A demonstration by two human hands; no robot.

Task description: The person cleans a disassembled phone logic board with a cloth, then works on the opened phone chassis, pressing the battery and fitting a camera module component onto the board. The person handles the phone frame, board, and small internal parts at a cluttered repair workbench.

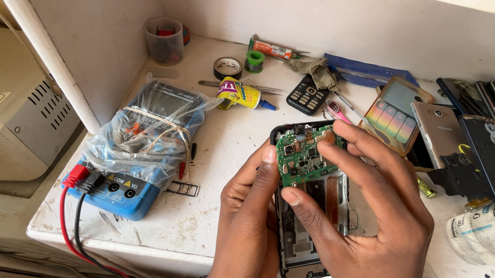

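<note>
An opened black phone lies face down in my hands over the front of a white bench. Its green circuit board is exposed at the top. My left hand cradles the phone from below and the left, thumb resting on the board's left edge. My right hand reaches over from the right, with fingertips on the board's top right corner and the thumb on the phone's middle.
A blue multimeter wrapped in clear plastic sits at the left, red and black leads hanging off the edge. Behind are a plastic cup, tape roll, glue tubes, tweezers and a keypad phone. Several phones and cases are piled at the right, beside a clear bottle.
</note>
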